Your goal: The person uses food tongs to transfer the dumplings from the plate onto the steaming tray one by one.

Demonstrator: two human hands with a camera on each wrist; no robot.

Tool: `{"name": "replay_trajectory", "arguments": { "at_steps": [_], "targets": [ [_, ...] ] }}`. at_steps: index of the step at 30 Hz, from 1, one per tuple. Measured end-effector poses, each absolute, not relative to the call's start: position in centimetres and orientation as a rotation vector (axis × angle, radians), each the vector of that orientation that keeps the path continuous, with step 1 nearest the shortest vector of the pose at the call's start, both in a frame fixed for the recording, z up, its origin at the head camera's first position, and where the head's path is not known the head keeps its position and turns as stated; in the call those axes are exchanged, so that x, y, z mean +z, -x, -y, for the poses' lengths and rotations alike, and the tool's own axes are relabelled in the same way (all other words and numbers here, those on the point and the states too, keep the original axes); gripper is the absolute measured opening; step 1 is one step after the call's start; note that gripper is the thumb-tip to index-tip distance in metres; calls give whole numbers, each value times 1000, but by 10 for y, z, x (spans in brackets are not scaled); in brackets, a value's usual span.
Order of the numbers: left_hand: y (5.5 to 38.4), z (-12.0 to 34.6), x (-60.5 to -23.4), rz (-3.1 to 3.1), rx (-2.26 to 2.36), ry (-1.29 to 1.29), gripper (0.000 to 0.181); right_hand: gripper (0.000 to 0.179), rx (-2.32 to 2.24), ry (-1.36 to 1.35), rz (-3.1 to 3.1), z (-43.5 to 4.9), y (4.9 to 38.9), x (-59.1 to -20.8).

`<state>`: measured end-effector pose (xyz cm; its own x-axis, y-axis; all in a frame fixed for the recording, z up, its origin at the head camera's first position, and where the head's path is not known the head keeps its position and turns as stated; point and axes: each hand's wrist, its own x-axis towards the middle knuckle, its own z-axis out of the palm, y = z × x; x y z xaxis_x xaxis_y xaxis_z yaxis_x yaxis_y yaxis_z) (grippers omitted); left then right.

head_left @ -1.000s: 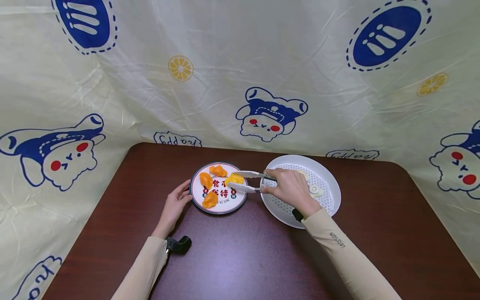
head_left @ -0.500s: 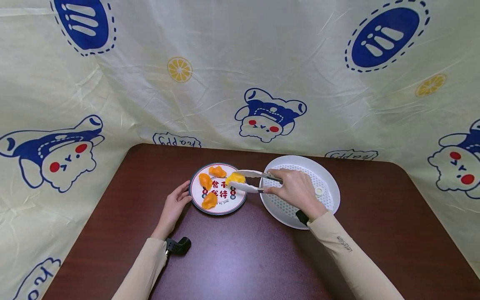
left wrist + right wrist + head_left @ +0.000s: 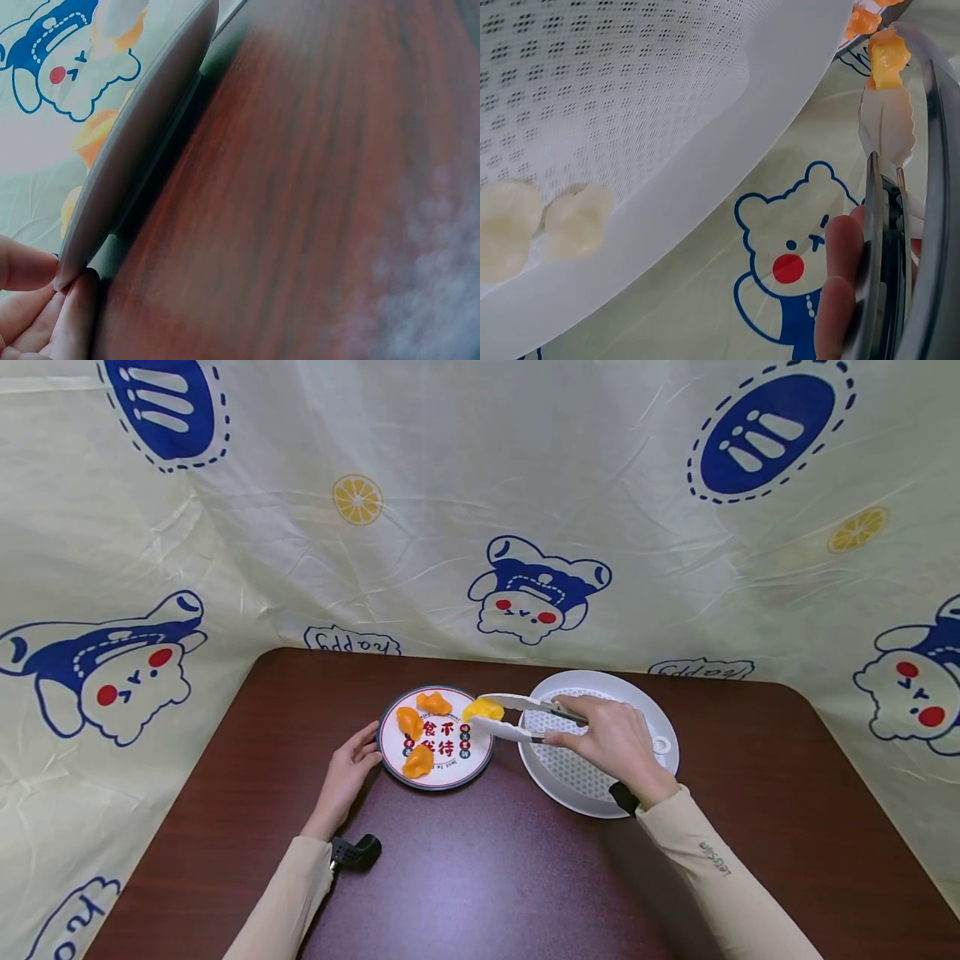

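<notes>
My left hand point(image 3: 352, 770) holds the round plate point(image 3: 455, 776) by its left rim, thumb on top and fingers beneath in the left wrist view. Three orange lumpy pieces point(image 3: 417, 761) lie on this plate, which has a dark border and red printed characters. My right hand point(image 3: 617, 739) grips metal tongs point(image 3: 517, 732) with pale, wavy-edged tips. Between the tips is a yellow piece point(image 3: 483, 708), over the plate's right edge; the right wrist view shows this yellow piece point(image 3: 889, 60) with orange at its border.
A white round perforated tray point(image 3: 568, 800) stands right of the plate, under my right hand. Pale rounded pieces point(image 3: 577, 221) lie in it. The brown table point(image 3: 480, 877) ends at a printed cloth backdrop point(image 3: 420, 568).
My right hand, the tongs and the yellow piece have moved right, from over the plate's inner part to its right edge. The left hand and plate have stayed put.
</notes>
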<state>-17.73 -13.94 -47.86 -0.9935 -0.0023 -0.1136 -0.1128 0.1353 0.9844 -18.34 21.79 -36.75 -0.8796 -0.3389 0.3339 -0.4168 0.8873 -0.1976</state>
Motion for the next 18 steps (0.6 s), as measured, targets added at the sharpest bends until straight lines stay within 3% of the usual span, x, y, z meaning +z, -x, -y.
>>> {"name": "replay_trajectory", "arguments": {
  "at_steps": [18],
  "targets": [
    [177,138,-475,-2271,2017,128,53,58,411,-491,2698,-256,177,-361]
  ]
}}
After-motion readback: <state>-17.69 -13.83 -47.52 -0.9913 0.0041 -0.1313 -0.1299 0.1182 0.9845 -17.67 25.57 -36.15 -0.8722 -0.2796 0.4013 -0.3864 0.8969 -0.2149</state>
